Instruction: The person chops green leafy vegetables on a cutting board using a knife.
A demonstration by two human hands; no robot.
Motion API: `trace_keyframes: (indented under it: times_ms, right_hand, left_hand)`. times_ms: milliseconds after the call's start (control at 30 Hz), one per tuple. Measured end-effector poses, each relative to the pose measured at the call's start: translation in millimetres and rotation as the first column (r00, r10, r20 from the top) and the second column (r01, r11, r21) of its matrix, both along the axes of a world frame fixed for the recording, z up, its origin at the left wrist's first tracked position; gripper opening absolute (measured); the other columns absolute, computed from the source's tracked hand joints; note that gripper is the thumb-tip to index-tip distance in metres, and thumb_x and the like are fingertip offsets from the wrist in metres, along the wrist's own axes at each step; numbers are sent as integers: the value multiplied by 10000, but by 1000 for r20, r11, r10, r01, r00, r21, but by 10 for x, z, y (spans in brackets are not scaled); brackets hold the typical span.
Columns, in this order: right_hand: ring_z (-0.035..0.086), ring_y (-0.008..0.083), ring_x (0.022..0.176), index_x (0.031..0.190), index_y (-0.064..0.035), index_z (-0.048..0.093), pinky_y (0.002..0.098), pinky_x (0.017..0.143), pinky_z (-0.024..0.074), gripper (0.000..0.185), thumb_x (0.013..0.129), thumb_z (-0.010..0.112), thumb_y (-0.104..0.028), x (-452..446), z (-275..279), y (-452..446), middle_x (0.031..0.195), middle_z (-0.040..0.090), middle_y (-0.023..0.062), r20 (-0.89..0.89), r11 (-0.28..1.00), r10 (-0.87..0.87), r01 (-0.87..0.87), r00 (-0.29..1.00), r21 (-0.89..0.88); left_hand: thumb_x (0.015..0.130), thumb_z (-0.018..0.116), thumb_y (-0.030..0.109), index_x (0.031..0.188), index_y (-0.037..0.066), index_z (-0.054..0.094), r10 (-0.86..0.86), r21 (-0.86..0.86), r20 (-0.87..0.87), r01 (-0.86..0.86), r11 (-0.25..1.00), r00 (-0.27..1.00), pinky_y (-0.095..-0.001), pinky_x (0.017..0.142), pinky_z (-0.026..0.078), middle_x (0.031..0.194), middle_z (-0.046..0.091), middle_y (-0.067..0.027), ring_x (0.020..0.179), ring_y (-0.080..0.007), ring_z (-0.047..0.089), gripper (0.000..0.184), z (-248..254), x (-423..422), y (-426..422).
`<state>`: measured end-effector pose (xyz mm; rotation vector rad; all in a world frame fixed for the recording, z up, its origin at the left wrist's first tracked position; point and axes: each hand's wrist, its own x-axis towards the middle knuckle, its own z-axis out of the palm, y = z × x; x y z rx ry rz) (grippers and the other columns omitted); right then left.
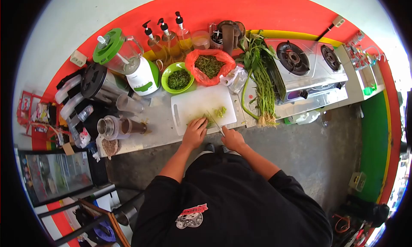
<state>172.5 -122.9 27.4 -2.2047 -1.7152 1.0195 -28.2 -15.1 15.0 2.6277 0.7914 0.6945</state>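
Gripping a knife [216, 123] in the right hand [233, 140] over a white cutting board [185, 104], resting curved left-hand [196, 130] fingers beside greens [210, 124] near the blade, hold too hidden to tell, facing chopped pieces [220, 112] right of the blade, and wearing a black shirt [253, 200] bearing red-banner lettering [194, 209] too small to read surely.

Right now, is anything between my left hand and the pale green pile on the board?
Yes: the knife in your right hand slants between your left hand and the pile. Green bits also lie on the board, left of the blade.
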Motion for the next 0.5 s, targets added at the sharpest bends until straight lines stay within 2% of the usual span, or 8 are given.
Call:
trace_keyframes:
  times_ms: [33, 100, 133, 200, 233, 300, 333, 500]
  right_hand:
    - [651, 503, 877, 1172, -41, 491, 597, 786, 512, 385, 870, 629, -236, 10, -13, -10, 905, 675, 293, -5, 1000, 21, -21, 1000, -6]
    - [678, 472, 884, 1212, -44, 516, 573, 779, 540, 395, 877, 609, -232, -2, -16, -8, 937, 693, 273, 2, 995, -93, 93, 996, 32]
    - [678, 472, 884, 1212, -44, 516, 573, 779, 540, 395, 877, 609, -232, -6, -6, -4, 937, 693, 273, -2, 997, -73, 73, 997, 29]
    - [678, 479, 878, 1236, -32, 495, 575, 774, 541, 429, 876, 610, -235, -19, 10, -31, 929, 689, 288, -3, 999, -48, 48, 999, 21]
    - [678, 479, 878, 1236, -32, 495, 575, 774, 541, 429, 876, 610, -235, -22, -7, -18, 929, 689, 288, -7, 999, -43, 44, 999, 31]
    - [657, 506, 837, 1241, 8, 453, 604, 770, 517, 458, 881, 598, -233, -80, -27, -47, 891, 674, 307, -18, 1000, 8, -8, 1000, 17]
    - [668, 489, 813, 1266, 50, 436, 592, 749, 528, 475, 894, 572, -213, -87, -53, -51, 882, 677, 305, -4, 999, 51, -51, 999, 8]
    - [685, 464, 804, 1255, 79, 428, 559, 728, 552, 441, 911, 543, -172, -206, -83, 85, 889, 687, 294, 66, 996, 93, -94, 993, -1]
  left_hand:
    - [848, 619, 23, 1253, 34, 646, 21, -6, -5, -21, 1000, 1000, -438, 1024, 456, 1282, 611, -105, 1234, -311, 525, 406, -29, 13, -17]
    - [838, 628, 10, 1217, 65, 690, 67, -16, -45, -68, 998, 997, -426, 994, 472, 1258, 624, -77, 1192, -299, 542, 388, -41, 32, -3]
    - [838, 628, 10, 1217, 65, 690, 87, -18, -49, -88, 996, 995, -426, 994, 472, 1258, 624, -77, 1192, -299, 542, 388, -32, 50, -5]
    - [821, 626, -26, 1094, 67, 746, 220, -127, 36, -213, 969, 975, -403, 948, 491, 1146, 652, -70, 1099, -290, 569, 312, -30, 126, -60]
    - [821, 626, -26, 1094, 67, 746, 224, -117, 35, -219, 969, 974, -403, 948, 491, 1146, 652, -70, 1099, -290, 569, 312, -55, 162, -33]
    - [794, 619, -61, 972, 30, 760, 214, -195, -5, -211, 958, 977, -389, 909, 502, 1026, 654, -82, 998, -298, 579, 245, -62, 190, 42]
    - [780, 614, -63, 927, 19, 752, 208, -199, 33, -198, 960, 978, -395, 879, 506, 936, 645, -97, 963, -312, 582, 218, -61, 211, 81]
    - [771, 591, -60, 900, 26, 735, 238, -212, -39, -241, 947, 970, -411, 847, 509, 898, 634, -111, 942, -322, 587, 212, -84, 337, 76]
